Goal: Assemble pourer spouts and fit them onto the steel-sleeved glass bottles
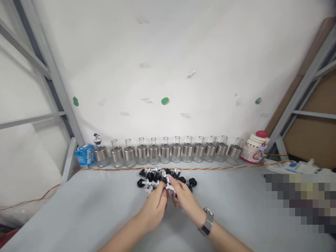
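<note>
My left hand (154, 204) and my right hand (185, 197) meet over a pile of small black and silver-white parts (151, 175) that look like bottle pourers. A black piece (164, 180) is pinched in my left fingers. My right hand closes on a silver-white piece (170, 188), touching or nearly touching the black one; whether they are joined I cannot tell. Parts of the pile lie hidden behind my hands. Behind it stands a row of glass bottles with metal bands (165, 150); the leftmost has a silver pourer with a black tip (97, 139) in its neck.
A blue carton (86, 156) stands at the row's left end, a white and red jar (254, 148) at its right. A twisted red-yellow wire (210, 168) runs across the grey table (86, 210) before the bottles. Grey metal frames (56, 87) flank both sides. A blurred patch covers the right.
</note>
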A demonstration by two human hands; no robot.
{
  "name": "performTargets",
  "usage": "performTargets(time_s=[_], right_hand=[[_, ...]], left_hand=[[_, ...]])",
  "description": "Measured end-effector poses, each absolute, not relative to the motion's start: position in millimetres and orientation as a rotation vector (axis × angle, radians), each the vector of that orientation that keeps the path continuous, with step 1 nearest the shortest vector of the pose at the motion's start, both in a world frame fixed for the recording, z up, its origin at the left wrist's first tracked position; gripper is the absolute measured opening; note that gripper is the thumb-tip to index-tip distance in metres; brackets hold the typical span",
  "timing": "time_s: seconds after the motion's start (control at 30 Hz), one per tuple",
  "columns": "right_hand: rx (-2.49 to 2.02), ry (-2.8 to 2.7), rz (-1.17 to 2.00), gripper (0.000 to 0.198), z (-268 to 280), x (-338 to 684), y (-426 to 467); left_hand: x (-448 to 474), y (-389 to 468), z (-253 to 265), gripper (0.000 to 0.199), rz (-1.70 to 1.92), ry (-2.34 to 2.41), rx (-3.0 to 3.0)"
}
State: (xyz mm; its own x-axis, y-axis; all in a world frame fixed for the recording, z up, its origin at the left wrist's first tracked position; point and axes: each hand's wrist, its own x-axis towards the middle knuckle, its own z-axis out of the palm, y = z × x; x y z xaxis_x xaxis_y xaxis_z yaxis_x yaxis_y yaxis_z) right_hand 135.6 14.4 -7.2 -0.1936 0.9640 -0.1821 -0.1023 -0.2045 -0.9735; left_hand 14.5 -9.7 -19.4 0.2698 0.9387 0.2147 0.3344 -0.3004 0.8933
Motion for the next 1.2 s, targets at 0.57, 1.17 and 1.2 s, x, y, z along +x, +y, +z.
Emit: performTargets(time_s=[0.57,1.17,1.2], right_hand=[[-1.097,-1.207,1.494,0.039,-12,135,12],[-1.052,-0.917,1.779,0.044,2,132,7],[-1.048,-0.908,1.769,0.044,3,131,6]], left_hand=[[20,-8,-30,0.026,1.081,1.014,1.553],[24,-9,-16,0.027,1.210,1.206,1.682],[25,-9,-16,0.028,1.232,1.227,1.678]])
